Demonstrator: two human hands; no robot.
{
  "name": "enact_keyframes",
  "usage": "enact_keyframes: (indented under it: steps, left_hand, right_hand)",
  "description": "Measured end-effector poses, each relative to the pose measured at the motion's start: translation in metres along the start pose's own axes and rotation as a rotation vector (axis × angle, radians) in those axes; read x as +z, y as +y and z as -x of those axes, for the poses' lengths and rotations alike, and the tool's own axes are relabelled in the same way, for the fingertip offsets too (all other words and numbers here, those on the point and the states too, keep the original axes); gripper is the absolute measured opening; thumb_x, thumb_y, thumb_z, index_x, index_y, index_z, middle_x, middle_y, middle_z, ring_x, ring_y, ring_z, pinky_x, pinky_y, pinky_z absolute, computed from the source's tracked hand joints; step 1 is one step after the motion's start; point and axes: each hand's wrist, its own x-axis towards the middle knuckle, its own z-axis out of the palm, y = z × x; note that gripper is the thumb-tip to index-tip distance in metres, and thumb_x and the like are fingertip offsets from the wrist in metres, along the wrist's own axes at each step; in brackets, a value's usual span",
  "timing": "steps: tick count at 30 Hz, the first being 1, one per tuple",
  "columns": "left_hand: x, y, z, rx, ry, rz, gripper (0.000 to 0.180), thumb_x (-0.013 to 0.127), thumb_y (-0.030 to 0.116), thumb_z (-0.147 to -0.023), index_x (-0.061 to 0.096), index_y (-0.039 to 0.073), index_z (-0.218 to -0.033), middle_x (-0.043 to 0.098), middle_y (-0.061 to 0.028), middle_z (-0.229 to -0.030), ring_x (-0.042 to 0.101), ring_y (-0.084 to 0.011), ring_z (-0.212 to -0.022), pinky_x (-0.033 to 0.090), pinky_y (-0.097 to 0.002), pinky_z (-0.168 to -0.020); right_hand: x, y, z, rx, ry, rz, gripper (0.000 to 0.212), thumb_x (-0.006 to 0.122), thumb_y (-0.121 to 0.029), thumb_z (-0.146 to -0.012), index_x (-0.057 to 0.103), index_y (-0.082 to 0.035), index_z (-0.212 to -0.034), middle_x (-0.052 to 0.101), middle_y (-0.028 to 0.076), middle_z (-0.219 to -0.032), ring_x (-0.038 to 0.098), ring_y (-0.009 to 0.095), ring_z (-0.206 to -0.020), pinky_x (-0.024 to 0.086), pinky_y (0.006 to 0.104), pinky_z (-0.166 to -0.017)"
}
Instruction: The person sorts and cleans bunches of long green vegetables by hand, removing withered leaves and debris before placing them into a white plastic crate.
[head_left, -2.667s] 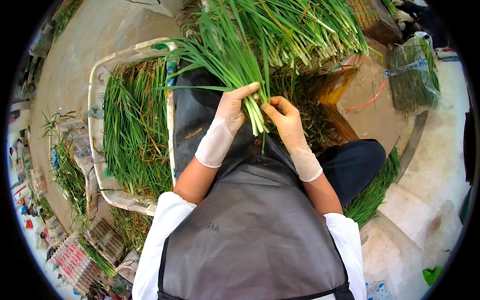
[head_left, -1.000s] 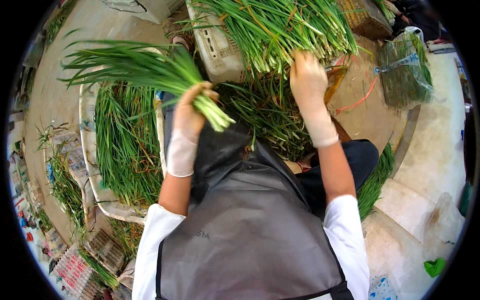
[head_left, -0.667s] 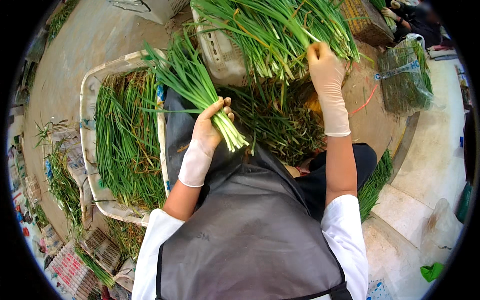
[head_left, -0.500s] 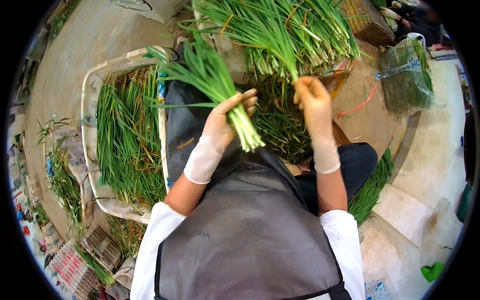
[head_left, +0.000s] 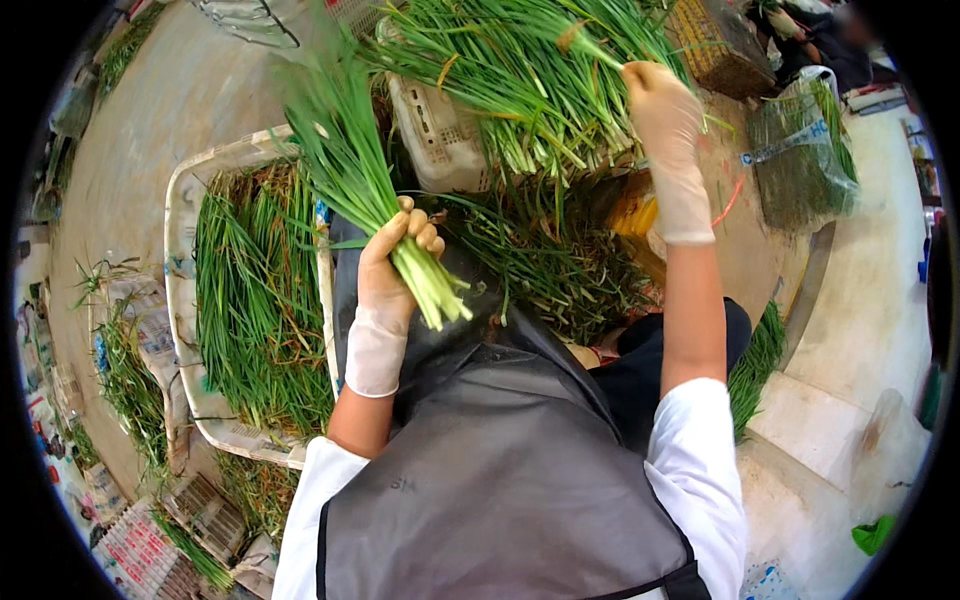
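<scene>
My left hand (head_left: pixel 398 255), in a pale glove, is wrapped around a bunch of garlic chives (head_left: pixel 350 165). Its leafy tops point up and away to the left, blurred by motion; the pale cut ends stick out below the fist over my dark apron. Farther out on the right, my gloved right hand (head_left: pixel 662 110) pinches a few chives (head_left: pixel 598 50) by their pale ends, above the right side of a big heap of chives (head_left: pixel 520 105). That heap lies on an upturned white plastic crate (head_left: pixel 430 140). Loose trimmed leaves (head_left: pixel 560 255) lie between the crate and my lap.
A white basket (head_left: pixel 180 270) full of chives stands at my left. Scattered leaves (head_left: pixel 130 360) and newspaper lie beyond it. Back right are a brown crate (head_left: pixel 715 45) and a plastic-wrapped bundle (head_left: pixel 800 155). More chives (head_left: pixel 758 370) lie by my right knee. Another person (head_left: pixel 810 40) sits far right.
My right hand has moved up and away to the right, over the heap's edge. My left hand has shifted left and slightly down with its bunch. The head view has turned a little.
</scene>
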Motion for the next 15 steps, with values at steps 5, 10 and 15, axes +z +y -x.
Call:
enact_keyframes:
  steps: [5, 10, 15]
  left_hand:
    - [-0.006, -0.03, -0.012, -0.105, 0.226, 0.076, 0.011, 0.056, 0.006, -0.09, 0.05, 0.004, -0.1, 0.052, -0.0052, -0.083, 0.047, -0.0128, -0.067, 0.045, -0.0282, -0.063]
    - [-0.009, -0.059, -0.01, -0.213, 0.211, -0.029, 0.014, 0.059, 0.007, -0.088, 0.053, 0.003, -0.101, 0.06, -0.0164, -0.114, 0.055, -0.0154, -0.072, 0.05, -0.0315, -0.067]
    - [0.018, -0.072, -0.013, -0.248, 0.3, -0.271, 0.024, 0.065, 0.012, -0.086, 0.059, -0.002, -0.104, 0.065, -0.0117, -0.101, 0.057, -0.013, -0.072, 0.05, -0.0253, -0.066]
  right_hand:
    - [-0.024, 0.013, 0.046, 0.545, -0.409, -0.925, 0.023, 0.057, -0.022, -0.089, 0.067, -0.003, -0.097, 0.067, 0.006, -0.079, 0.059, 0.013, -0.062, 0.044, 0.0261, -0.059]
    - [-0.043, -0.036, 0.126, 0.65, -0.48, -1.219, 0.022, 0.057, -0.021, -0.091, 0.063, -0.001, -0.095, 0.064, 0.004, -0.075, 0.056, 0.009, -0.062, 0.041, 0.021, -0.058]
    - [-0.045, -0.073, 0.207, 0.702, -0.654, -1.373, 0.014, 0.053, -0.01, -0.094, 0.059, 0.002, -0.097, 0.061, 0.004, -0.078, 0.056, 0.009, -0.069, 0.046, 0.0233, -0.065]
